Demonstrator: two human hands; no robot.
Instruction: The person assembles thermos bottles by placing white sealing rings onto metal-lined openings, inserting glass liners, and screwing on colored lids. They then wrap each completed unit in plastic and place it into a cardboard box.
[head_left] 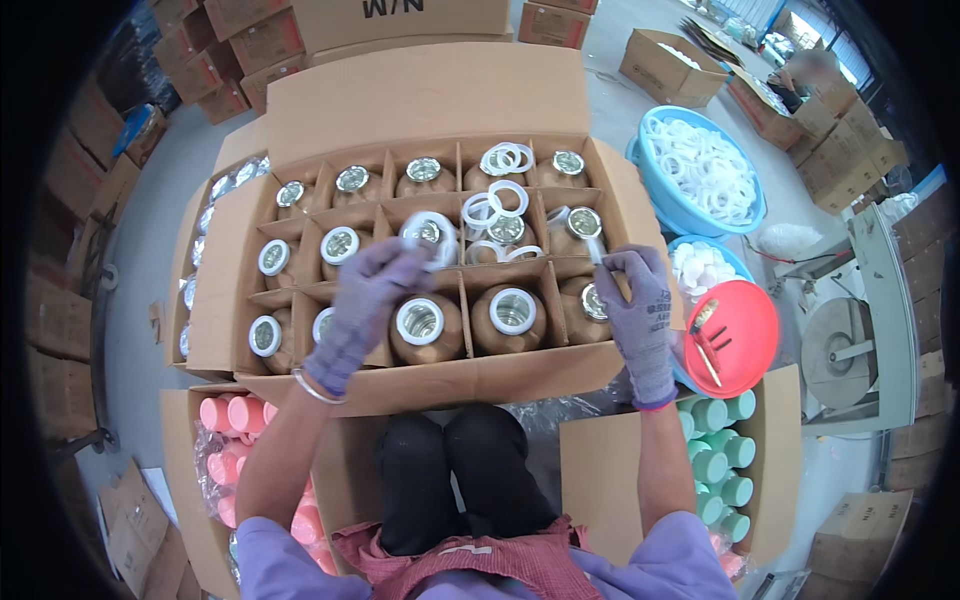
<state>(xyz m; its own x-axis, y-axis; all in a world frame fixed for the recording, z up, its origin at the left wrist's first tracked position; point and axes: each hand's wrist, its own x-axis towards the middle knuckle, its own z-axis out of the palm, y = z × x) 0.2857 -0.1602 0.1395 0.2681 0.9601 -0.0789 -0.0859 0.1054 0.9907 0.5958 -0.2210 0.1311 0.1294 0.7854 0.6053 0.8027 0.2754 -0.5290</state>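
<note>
- Left hand (368,312): wears a purple-grey glove; pinches a white ring (447,240) between thumb and bent fingers, over the mouth of a jar (430,232) in the middle row; seating on the neck blurred, cannot tell.
- Right hand (640,300): wears a matching glove; pinches a thin white piece (595,250) between thumb and fingertips, near the carton's right wall; full shape too small to tell.
- Both hands: well apart, over opposite halves of an open, divided carton (450,388).
- Between the hands and slightly beyond: loose white rings (508,184), lying over and among jar tops.
- Around the hands: other jars (500,342), one per compartment; several near the left hand with white rings around their mouths.
- Beyond the right hand, farther right: large blue basin (655,202), heaped with similar rings.
- Just right of the right hand: red tray (755,345), bearing a brush (709,362), partly over a smaller blue basin (742,262).
- Nearer the body: boxed pink cups (225,465) below the left hand, boxed green cups (710,465) below the right.
</note>
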